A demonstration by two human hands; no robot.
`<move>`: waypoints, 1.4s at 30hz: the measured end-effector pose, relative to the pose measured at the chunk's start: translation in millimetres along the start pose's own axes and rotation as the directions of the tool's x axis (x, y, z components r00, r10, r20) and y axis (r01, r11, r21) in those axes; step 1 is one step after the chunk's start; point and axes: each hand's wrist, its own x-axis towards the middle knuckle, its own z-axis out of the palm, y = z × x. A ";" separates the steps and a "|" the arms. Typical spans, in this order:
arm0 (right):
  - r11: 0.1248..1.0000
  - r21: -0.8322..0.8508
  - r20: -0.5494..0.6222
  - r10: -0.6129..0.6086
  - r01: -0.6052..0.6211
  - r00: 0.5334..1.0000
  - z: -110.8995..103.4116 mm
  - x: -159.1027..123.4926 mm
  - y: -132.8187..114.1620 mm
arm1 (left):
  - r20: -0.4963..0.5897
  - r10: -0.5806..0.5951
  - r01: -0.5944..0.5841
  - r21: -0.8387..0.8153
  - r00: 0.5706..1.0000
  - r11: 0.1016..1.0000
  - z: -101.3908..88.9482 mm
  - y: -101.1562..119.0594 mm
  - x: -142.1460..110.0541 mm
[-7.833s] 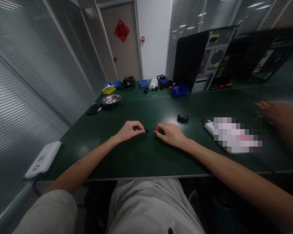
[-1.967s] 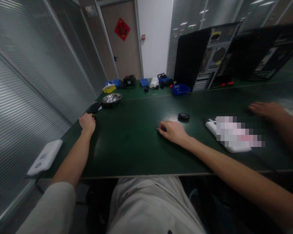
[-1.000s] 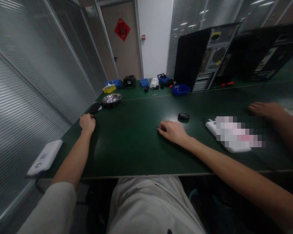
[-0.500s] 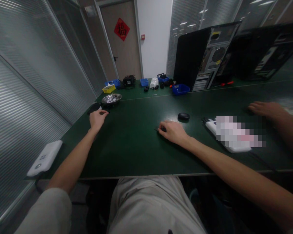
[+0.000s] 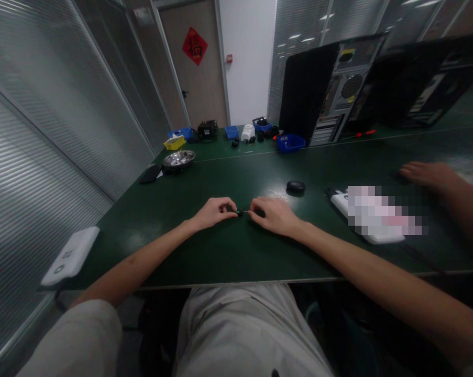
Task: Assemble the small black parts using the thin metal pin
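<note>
Over the green tabletop [image 5: 205, 256], my left hand [image 5: 212, 212] is closed in a pinch on a small dark part [image 5: 240, 213]. Its kind is too small to make out. Just across from it, my right hand [image 5: 273, 214] has its fingers curled round a thin metal-tipped tool [image 5: 246, 211], most of which is hidden in the grip. The tip points left, at or very close to the dark part; I cannot tell whether they touch. Beyond my right hand lies a black computer mouse [image 5: 296, 186].
A metal dish [image 5: 179, 159] with small pieces and a black flat pad [image 5: 150, 174] lie at the back left. White devices rest at the left [image 5: 71, 256] and right [image 5: 372, 230]. Another person's hand [image 5: 428, 173] is on the right. Blue bins [image 5: 290, 144] and a computer tower [image 5: 310, 94] stand behind.
My left hand has come from beside the metal dish to the middle, bringing the small dark part up to the tool tip. My right hand has barely moved.
</note>
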 end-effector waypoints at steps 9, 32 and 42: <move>0.999 -0.039 0.014 -0.011 0.012 1.000 6.8 0.2 -0.3 | 0.010 0.081 -0.081 0.002 0.997 0.997 -4.0 3.6 -0.1; 0.996 -0.043 -0.028 -0.082 0.081 0.996 18.4 3.2 2.3 | -0.008 0.148 -0.148 -0.048 0.989 0.988 -2.6 -1.4 0.3; 0.995 -0.060 0.000 -0.078 0.078 0.997 16.1 4.2 -4.5 | 0.014 0.171 -0.170 -0.028 0.985 0.985 -2.7 0.6 -0.2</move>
